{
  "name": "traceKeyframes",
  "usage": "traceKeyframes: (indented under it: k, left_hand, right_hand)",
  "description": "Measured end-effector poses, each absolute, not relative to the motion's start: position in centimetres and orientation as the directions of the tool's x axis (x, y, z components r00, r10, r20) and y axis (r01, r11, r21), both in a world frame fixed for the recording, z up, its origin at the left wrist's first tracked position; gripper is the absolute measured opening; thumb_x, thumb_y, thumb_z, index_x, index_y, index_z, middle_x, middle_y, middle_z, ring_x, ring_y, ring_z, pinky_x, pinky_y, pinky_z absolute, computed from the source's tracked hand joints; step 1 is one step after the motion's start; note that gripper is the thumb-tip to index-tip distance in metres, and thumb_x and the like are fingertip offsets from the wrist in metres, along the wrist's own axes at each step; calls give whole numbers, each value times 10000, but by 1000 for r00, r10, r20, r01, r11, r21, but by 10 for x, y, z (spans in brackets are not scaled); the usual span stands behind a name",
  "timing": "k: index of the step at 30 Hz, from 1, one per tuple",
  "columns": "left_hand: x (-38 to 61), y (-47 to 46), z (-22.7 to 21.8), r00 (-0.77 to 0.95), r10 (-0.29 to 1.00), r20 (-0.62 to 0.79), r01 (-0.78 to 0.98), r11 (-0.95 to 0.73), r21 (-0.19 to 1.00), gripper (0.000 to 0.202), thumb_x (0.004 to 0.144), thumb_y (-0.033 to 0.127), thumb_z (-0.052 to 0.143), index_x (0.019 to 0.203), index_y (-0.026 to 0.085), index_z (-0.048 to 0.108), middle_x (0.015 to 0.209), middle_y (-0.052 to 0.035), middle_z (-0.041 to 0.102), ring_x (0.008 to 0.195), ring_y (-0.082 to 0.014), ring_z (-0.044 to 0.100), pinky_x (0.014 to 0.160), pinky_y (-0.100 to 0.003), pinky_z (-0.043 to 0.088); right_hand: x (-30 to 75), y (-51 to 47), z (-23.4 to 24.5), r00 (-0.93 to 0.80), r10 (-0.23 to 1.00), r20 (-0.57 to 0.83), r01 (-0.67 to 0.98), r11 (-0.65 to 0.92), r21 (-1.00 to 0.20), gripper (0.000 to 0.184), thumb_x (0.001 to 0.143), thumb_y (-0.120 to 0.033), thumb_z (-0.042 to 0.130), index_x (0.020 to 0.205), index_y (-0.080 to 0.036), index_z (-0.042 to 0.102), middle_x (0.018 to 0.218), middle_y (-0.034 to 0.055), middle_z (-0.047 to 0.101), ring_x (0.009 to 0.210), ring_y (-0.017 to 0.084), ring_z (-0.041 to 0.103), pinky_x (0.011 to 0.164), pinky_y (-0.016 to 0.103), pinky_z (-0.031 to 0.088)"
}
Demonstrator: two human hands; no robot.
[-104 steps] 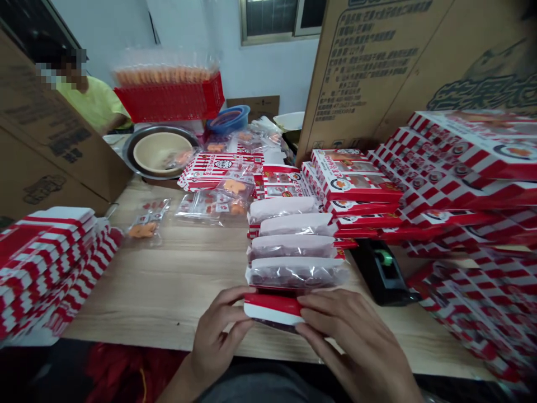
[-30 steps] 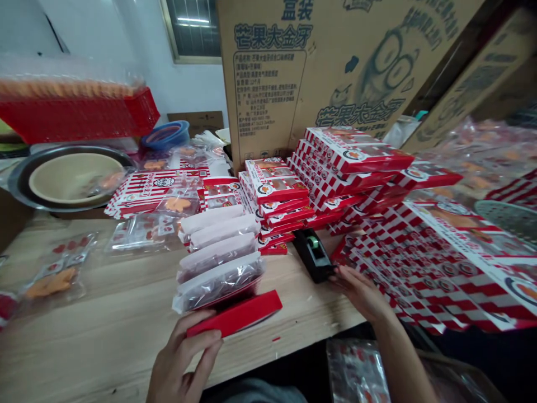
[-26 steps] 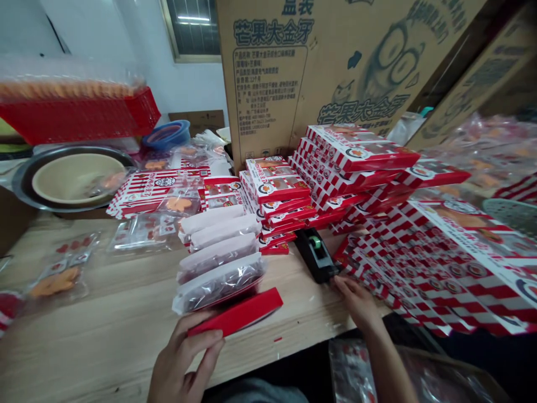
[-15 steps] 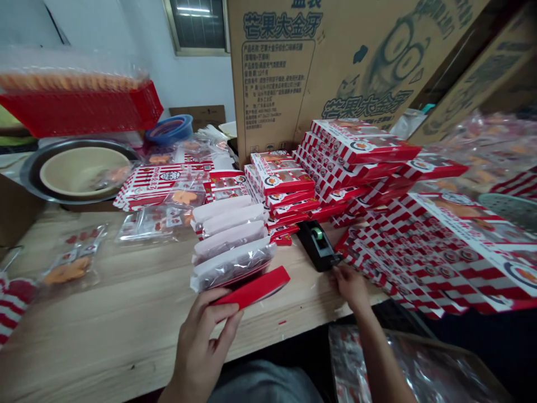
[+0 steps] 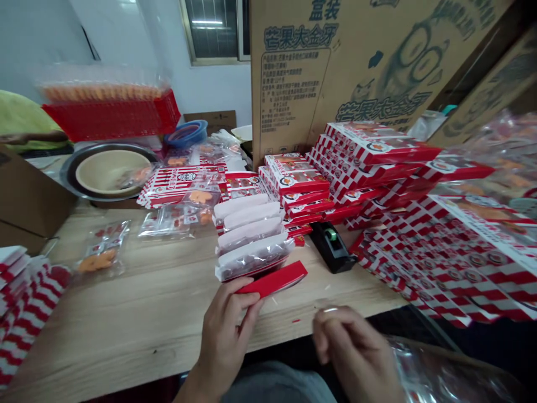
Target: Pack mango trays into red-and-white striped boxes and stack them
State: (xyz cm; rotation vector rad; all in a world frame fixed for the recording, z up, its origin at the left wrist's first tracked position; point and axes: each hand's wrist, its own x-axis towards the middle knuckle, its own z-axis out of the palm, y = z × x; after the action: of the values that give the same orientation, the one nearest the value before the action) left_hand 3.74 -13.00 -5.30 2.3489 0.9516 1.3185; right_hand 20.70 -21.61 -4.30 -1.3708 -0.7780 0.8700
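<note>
— Along the near edge of the wooden table (image 5: pixel 138 330), what is your left hand (image 5: pixel 224 336) doing?

— Your fingers (image 5: pixel 243 299) are clenched on the end of a red card sleeve (image 5: pixel 274 279), gripping it above the tabletop.

— Where does that sleeve sit?

— It lies at a slant, touching the underside of a clear bag of dark pieces (image 5: pixel 251 258), the nearest of four bags in a row.

— And your right hand (image 5: pixel 354 350)?

— It's blurred, just past the table's edge. Your fingers (image 5: pixel 331 330) curl inward with a small pale glint at their tips, and I can't tell whether they're pinching anything.

— What's around you?

— Ahead and to your right, a black tape dispenser (image 5: pixel 331 246) stands beside stacks of red-and-white striped boxes (image 5: pixel 457 263), with a printed cardboard carton (image 5: pixel 319 73) upright behind them.
</note>
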Motion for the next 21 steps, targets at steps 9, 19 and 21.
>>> traceKeyframes:
  k: [9, 19, 21]
  left_hand:
    - [33, -126, -34, 612, 546, 572, 481, -831, 280, 299, 897, 115, 423, 1138, 223, 562, 1024, -86, 602, 912, -177, 617, 756, -282, 541]
    - [31, -113, -11, 753, 567, 333, 423, -806, 415, 231, 834, 174, 547, 1059, 220, 569, 920, -27, 681, 817, -165, 647, 702, -254, 542]
    - [18, -116, -8, 764, 558, 324, 424, -813, 400, 261, 805, 156, 565, 1053, 235, 583, 906, -16, 691, 808, -156, 658, 701, -227, 544]
  right_hand:
    - [159, -174, -49, 365, 882, -300, -297, -195, -935, 452, 689, -576, 636, 504, -184, 508, 370, -42, 478, 321, 70, 390, 358, 189, 322]
    - [182, -182, -100, 425, 873, -241, 64, -295, -953, 435, 655, -513, 675, 423, -197, 488, 351, -39, 454, 350, 103, 403, 409, 229, 355]
    - [200, -183, -109, 378, 908, -181, 181, -264, -947, 394, 684, -509, 649, 474, -203, 515, 406, -26, 508, 383, 129, 466, 417, 237, 379]
